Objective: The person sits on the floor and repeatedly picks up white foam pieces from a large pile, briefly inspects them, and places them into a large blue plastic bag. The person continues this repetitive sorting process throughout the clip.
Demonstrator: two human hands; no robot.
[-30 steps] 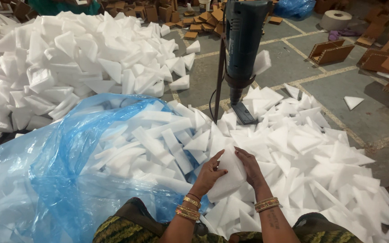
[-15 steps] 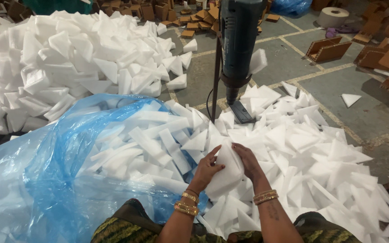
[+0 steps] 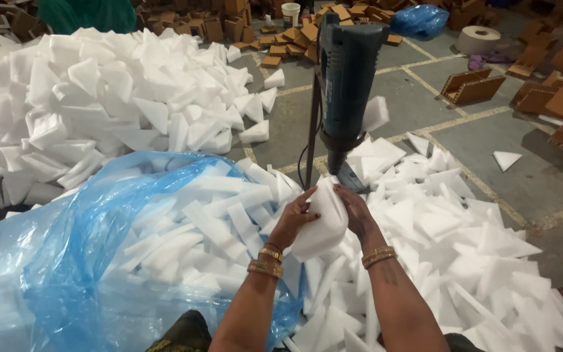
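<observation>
A white foam piece is gripped between the left hand and right hand, just below the upright cutting machine at twelve o'clock. Feeding to the blade seems in hand; steady alignment is called for next. The blade itself is hidden behind the foam.

Gold bangles ring both bare wrists; patterned olive garment below.
</observation>
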